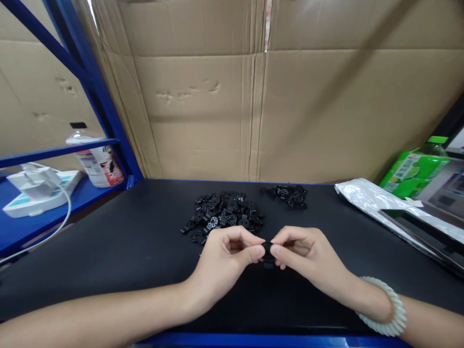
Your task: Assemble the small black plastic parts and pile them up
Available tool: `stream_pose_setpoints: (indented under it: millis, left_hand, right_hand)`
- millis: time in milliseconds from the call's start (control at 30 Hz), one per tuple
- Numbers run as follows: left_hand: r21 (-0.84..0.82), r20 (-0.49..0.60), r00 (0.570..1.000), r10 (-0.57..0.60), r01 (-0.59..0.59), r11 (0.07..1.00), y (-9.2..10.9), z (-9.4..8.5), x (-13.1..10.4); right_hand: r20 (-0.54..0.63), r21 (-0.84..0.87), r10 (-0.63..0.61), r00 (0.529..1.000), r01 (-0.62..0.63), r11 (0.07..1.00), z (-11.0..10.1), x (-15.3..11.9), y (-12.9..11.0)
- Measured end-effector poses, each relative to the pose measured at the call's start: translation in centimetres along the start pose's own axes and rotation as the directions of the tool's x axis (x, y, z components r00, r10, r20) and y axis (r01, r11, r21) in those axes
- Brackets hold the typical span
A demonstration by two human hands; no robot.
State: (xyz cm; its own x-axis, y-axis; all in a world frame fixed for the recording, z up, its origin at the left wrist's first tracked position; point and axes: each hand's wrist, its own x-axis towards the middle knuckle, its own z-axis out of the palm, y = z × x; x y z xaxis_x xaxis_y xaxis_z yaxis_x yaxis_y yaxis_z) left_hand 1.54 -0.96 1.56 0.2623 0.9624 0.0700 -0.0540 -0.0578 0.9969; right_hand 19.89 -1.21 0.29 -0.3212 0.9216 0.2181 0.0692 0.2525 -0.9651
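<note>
Between my two hands, above the front of the black tabletop, is a small round black plastic part [268,259] with a short tab at its lower side. My left hand [230,263] pinches its left edge between thumb and forefinger. On the opposite edge, my right hand [311,258] grips it the same way; a pale beaded bracelet [397,309] circles that wrist. The fingertips cover much of the part. Just beyond my left hand lies a large heap of similar black parts [221,210], some showing round discs with holes. A smaller pile of black parts [290,195] sits farther back.
Cardboard [199,121] walls the back of the black table [145,251]. To the left, a blue frame holds a power strip [32,205] with plugs and a bottle [96,162]. At right are a silvery bag [377,195], a black frame [416,229] and a green pack [409,171].
</note>
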Motion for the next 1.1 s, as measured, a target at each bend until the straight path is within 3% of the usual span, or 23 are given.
stream_pose_setpoints:
  millis: [900, 1100]
  left_hand:
    - [0.05, 0.032, 0.999, 0.032, -0.034, 0.998, 0.23, -0.04, -0.03]
    - [0.144, 0.076, 0.994, 0.08, -0.09, 0.985, 0.0, -0.13, 0.07]
  right_hand:
    - [-0.021, -0.048, -0.056, 0.998, 0.055, 0.997, 0.17, -0.03, -0.02]
    - [-0.023, -0.059, -0.046, 0.999, 0.045, 0.997, 0.07, 0.07, 0.22]
